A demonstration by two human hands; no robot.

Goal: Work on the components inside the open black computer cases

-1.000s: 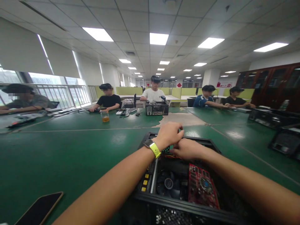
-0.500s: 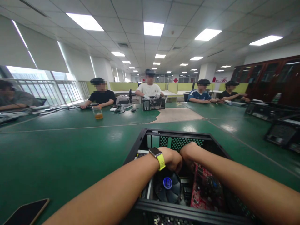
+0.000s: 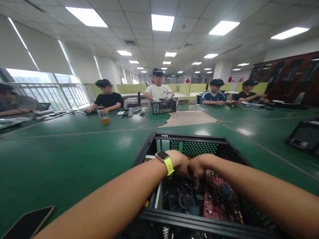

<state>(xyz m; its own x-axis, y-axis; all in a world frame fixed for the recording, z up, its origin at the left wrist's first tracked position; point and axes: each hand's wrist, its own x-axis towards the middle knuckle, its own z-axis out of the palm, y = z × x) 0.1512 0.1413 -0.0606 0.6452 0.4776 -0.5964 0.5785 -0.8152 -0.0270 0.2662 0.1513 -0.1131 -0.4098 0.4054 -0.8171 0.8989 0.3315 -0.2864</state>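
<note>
An open black computer case (image 3: pixel 189 136) lies in front of me, with both my hands reaching down into it. My left hand (image 3: pixel 181 162), below a watch with a yellow strap (image 3: pixel 169 165), is closed, its fingertips hidden. Right beside it, my right hand (image 3: pixel 199 166) is bent at the wrist, with curled fingers and one pointing down; whatever they hold is out of sight. Under the hands sits a round cooling fan (image 3: pixel 183 201). To its right is a red circuit board (image 3: pixel 219 199), close below my right forearm.
A phone (image 3: pixel 30 224) lies at the lower left of the green table (image 3: pixel 87 159). Farther off are a cup of amber drink (image 3: pixel 104 119), another black case (image 3: pixel 305 136) at right, and a gloved co-worker (image 3: pixel 159 91) at a case (image 3: pixel 163 107). Several other people sit around.
My right hand has turned, with its fingers lower and nearer my left hand. The fan and red board show more fully. The view has shifted slightly.
</note>
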